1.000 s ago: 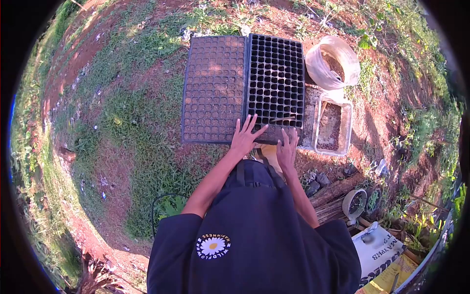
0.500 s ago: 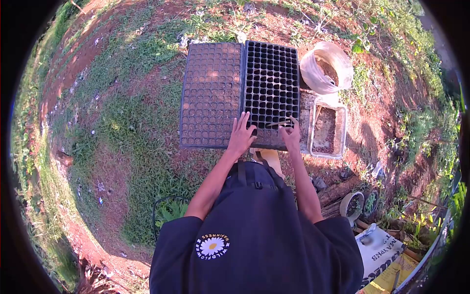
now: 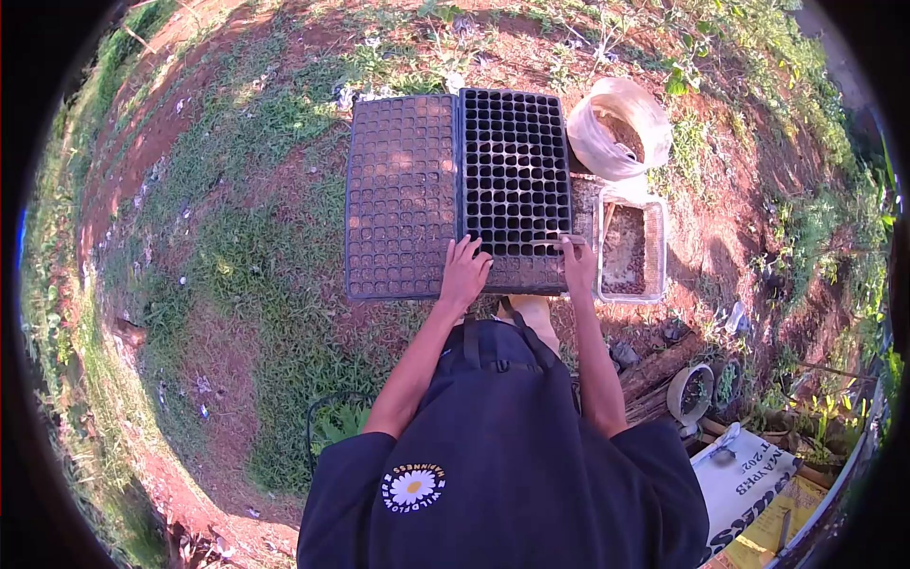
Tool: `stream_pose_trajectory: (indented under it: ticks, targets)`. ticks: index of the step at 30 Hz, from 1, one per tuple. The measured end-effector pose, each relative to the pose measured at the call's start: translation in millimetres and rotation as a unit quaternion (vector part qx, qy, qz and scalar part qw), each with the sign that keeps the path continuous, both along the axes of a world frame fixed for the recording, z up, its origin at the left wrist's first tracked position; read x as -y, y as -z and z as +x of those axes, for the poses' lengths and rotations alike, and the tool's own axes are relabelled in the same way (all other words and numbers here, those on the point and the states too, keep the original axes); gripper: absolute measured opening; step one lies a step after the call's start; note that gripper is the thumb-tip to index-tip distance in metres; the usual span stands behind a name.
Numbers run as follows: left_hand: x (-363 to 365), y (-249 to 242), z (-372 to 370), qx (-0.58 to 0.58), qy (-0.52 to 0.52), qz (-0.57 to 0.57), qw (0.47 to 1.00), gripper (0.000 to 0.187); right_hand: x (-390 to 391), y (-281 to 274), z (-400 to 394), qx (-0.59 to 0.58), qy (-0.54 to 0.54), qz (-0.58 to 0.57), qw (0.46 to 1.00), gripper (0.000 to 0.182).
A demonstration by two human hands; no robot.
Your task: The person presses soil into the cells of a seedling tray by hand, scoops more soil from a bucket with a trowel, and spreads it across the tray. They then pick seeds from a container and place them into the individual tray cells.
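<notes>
Black plastic forms the cell tray (image 3: 514,171) that lies just ahead of the hands, its near edge between them. Beyond the fingertips its cells look hollow and dark; in the strip between the hands they are filled with brown soil. To the left of it, and close beside it, the soil-filled tray (image 3: 398,190) is set, so that 2 trays are lined up side by side.

The hands are held apart. The left hand (image 3: 464,272) is placed near the seam of the 2 trays, its fingers loosely spread and nothing seen in it; whether any weight is put on the plastic cannot be told. By the right hand (image 3: 577,268) a thin stick (image 3: 545,243) appears to be pinched at the fingertips, held roughly level over the edge of the filled strip, with 1 end pointed toward the left hand.

The step in hand is judged to be close finger work at this strip. For any move from here, a light pinch and a steady tray are called for, as loose soil could easily be disturbed.

Just right of the right hand, a clear plastic box (image 3: 662,251) with small dark grains in it is seen; farther ahead, a whitish round tub (image 3: 654,133) is placed.
</notes>
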State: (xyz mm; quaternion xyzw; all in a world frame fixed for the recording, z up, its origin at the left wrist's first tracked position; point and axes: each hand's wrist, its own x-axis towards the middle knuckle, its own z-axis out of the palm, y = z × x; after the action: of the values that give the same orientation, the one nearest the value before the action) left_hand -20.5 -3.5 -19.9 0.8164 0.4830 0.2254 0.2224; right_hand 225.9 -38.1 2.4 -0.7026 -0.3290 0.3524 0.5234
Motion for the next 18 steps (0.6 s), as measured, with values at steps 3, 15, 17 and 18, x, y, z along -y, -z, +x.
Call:
stream_pose_trajectory:
  ticks: [3, 15, 17, 18]
  targets:
    - [3.2, 0.1, 4.0, -0.012, 0.022, -0.004, 1.0, 0.019, 3.8, -0.5, 10.4, 0.012, -0.01, -0.018, 1.0, 0.02]
    - [9.4, -1.1, 48.6, -0.016, -0.01, -0.029, 0.999, 0.021, -23.9, 22.6, 14.9, 0.056, -0.17, -0.062, 0.982, 0.024]
    - [9.8, -4.0, 53.7, -0.02, -0.026, -0.04, 0.999, 0.021, -26.5, 22.1, 16.3, 0.031, -0.174, -0.061, 0.982, 0.029]
    - [10.9, -4.7, 55.1, -0.025, -0.027, -0.039, 0.999, 0.021, -27.8, 22.1, 17.5, 0.009, -0.174, -0.063, 0.983, 0.035]
